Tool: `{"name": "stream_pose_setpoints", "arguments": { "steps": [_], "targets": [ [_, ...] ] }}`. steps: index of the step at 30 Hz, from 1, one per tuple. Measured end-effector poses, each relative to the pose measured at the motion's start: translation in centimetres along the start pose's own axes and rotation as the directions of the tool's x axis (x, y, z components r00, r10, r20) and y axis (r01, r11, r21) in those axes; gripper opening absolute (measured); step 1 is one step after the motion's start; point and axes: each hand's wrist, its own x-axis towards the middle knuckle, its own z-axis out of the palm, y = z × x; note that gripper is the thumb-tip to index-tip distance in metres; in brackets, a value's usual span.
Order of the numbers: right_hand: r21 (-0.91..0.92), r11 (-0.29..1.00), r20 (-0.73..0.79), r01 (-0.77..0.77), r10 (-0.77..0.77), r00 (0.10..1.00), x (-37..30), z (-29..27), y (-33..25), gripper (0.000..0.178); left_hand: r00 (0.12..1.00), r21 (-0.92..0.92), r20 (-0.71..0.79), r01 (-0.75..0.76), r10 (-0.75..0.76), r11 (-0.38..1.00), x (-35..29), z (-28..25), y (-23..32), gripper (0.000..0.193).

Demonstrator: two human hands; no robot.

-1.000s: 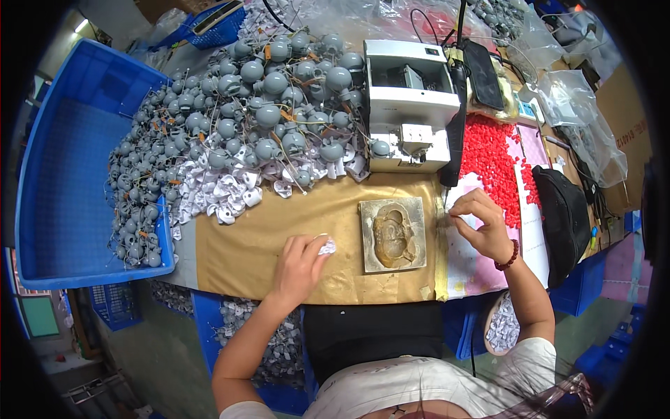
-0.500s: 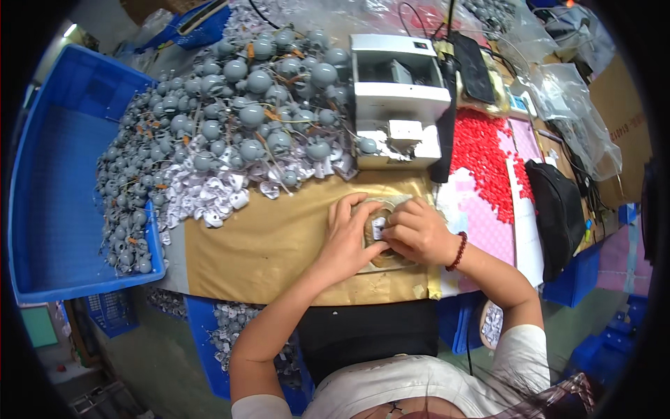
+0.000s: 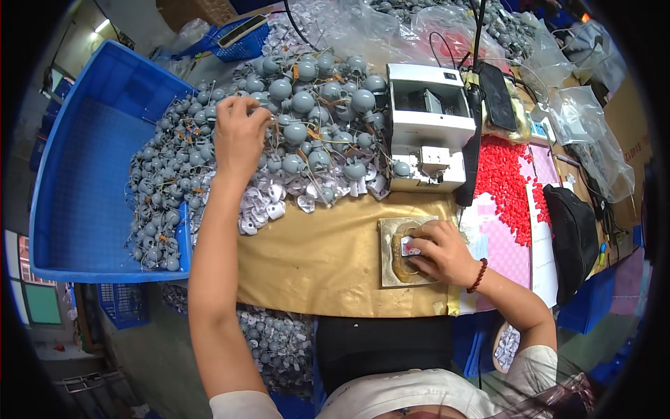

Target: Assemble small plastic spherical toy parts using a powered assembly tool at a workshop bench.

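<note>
A: What's the biggest thing there?
B: A work table with a shiny gold-brown sheet [image 3: 307,269] on it. The sheet goes under where the right hand [image 3: 443,253] is busy.
A: And then?
B: A huge heap of round grey plastic balls with thin wires [image 3: 294,133]. It's all around the left hand [image 3: 241,129]. Off to that hand's left is a deep blue plastic bin [image 3: 98,167], and some balls lie in it.
A: What's past the right hand?
B: A boxy white machine with a dark opening [image 3: 429,126]. Beyond that hand and a bit to its right is a pile of tiny bright red bits [image 3: 504,185].
A: Anything smaller?
B: Curvy white plastic parts [image 3: 262,206] in a pile, nearer to the person than the left hand. Then a square tan block with a hollow [image 3: 391,271], right under the right hand.
A: What are the hands doing?
B: The left one has bent fingers, down at the balls. I can't tell if it's got one. The right one is bent and narrow, with fingertips at a small white plastic piece [image 3: 407,246] over the hollow. I can't tell if it's pinching or just touching.
</note>
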Motion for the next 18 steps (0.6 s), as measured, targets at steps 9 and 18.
{"name": "stream_pose_setpoints", "arguments": {
  "steps": [9,18],
  "targets": [
    [0.176,0.983,-0.288,0.048,0.005,0.958,4.9,-5.9,-1.8,0.042,0.991,-0.482,0.085,0.131,-0.103,0.866,0.0,-8.5,6.5,0.012],
    [0.451,0.890,-0.139,-0.072,0.150,0.979,8.7,-4.3,-4.2,0.041,0.943,-0.761,0.328,0.296,-0.051,0.578,-5.5,-3.7,16.0,0.008]
  ]
}}
